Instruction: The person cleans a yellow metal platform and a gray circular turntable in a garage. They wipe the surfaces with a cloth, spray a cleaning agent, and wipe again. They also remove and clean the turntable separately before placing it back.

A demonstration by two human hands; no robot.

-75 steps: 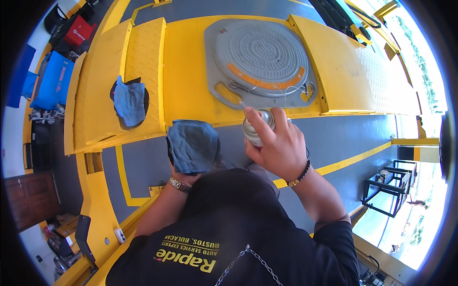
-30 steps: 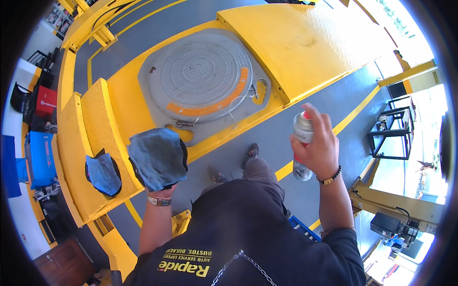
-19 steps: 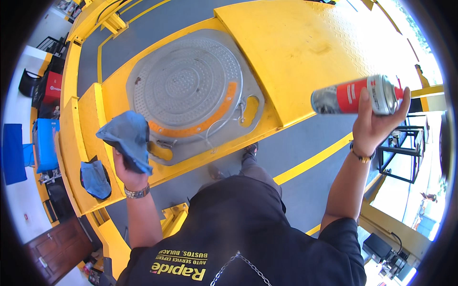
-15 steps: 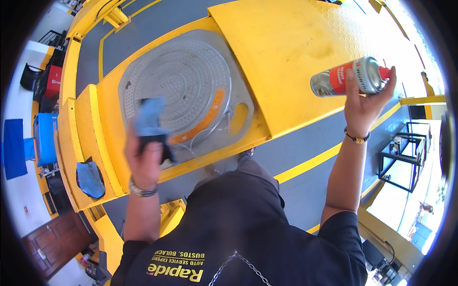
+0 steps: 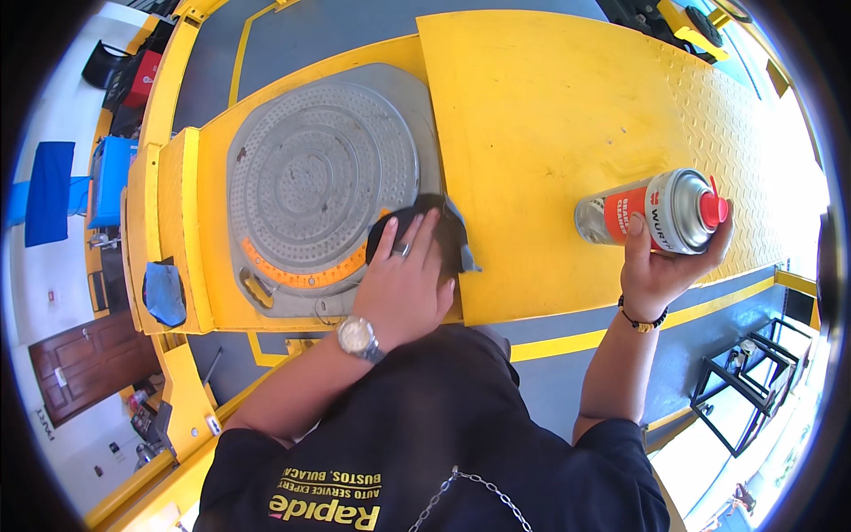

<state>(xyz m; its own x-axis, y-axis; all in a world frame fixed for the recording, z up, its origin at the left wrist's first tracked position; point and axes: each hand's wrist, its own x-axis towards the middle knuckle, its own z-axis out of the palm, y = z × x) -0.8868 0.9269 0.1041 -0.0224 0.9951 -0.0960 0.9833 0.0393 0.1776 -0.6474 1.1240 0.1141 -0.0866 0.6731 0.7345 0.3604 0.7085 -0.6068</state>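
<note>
My left hand point(image 5: 401, 288) lies flat, fingers stretched out, on a black and blue cloth point(image 5: 454, 232). It presses the cloth against the near right part of a grey turntable plate point(image 5: 310, 168), beside the edge of the yellow ramp. Part of the cloth is hidden under the hand. The plate has a round dimpled disc and a curved orange scale point(image 5: 306, 277). My right hand point(image 5: 665, 277) is closed around a spray can point(image 5: 651, 213) with a red cap, held tilted on its side above the ramp. Its cap end points right.
The yellow ramp cover point(image 5: 532, 106) spreads to the right of the plate. Another blue cloth point(image 5: 165, 294) lies on the yellow frame at left. A black metal stand point(image 5: 745, 381) is on the floor at right. A blue cabinet point(image 5: 112, 182) stands far left.
My left hand has come down and to the right, laying the cloth on the plate. The spray can in my right hand has come nearer to me. The view has shifted.
</note>
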